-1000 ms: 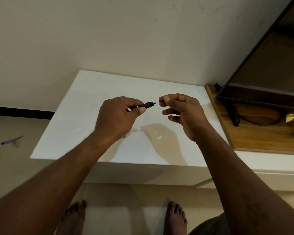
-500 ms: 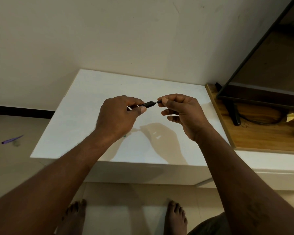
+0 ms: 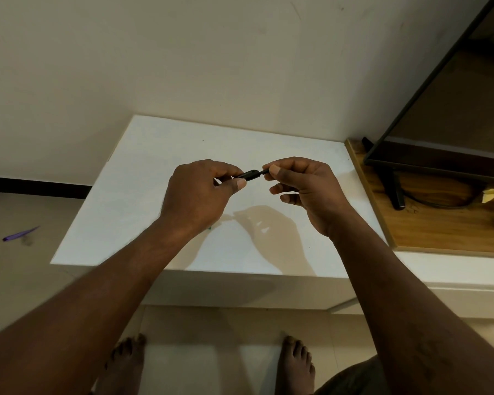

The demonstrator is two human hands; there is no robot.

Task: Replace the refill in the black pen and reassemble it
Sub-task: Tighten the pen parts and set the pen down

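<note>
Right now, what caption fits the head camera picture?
Left hand and right hand hold a black pen between them above a white table.

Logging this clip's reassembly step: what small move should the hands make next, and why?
Probably the right hand should ease its thin dark piece into the black pen barrel that the left hand holds above the white table: the piece meets the barrel's end, yet part shows outside.

Table (image 3: 154, 172) sitting mid-frame against wall. Left hand (image 3: 196, 192) and right hand (image 3: 305, 192) meeting above it, pen (image 3: 248, 175) bridging between them. Screen (image 3: 439, 109) standing on wooden shelf (image 3: 445, 235), right edge. Loose pen (image 3: 20, 234) lying on floor, far left.
</note>
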